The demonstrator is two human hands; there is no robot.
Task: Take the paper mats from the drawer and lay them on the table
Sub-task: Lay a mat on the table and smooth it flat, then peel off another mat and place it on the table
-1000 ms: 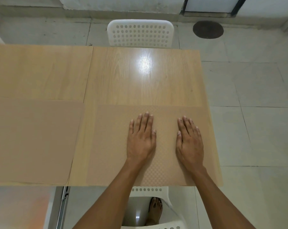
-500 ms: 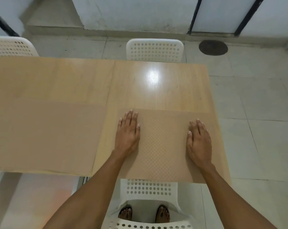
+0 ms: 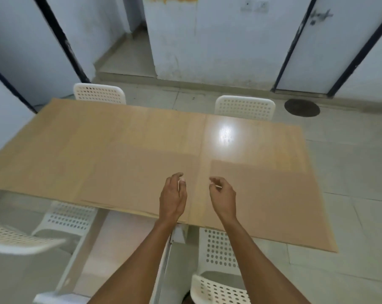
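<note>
Two brown paper mats lie flat on the light wooden table (image 3: 141,128). The right mat (image 3: 273,202) covers the near right part and reaches the table's front edge. The left mat (image 3: 128,178) lies beside it, with a narrow strip of bare wood between them. My left hand (image 3: 173,198) hovers over the left mat's right edge, fingers loosely curled and empty. My right hand (image 3: 223,197) hangs over the right mat's left edge, fingers also curled, holding nothing. No drawer is in view.
White perforated chairs stand at the far side (image 3: 99,93) (image 3: 245,107) and at the near side (image 3: 69,218) (image 3: 218,251), with another at the left edge (image 3: 14,240). A dark round floor cover (image 3: 302,107) lies on the tiles at the right. Walls and doors stand behind.
Both hands have lifted off the right mat and drawn together, fingers curling. The view has tilted up and pulled back, showing more of the room and the left mat.
</note>
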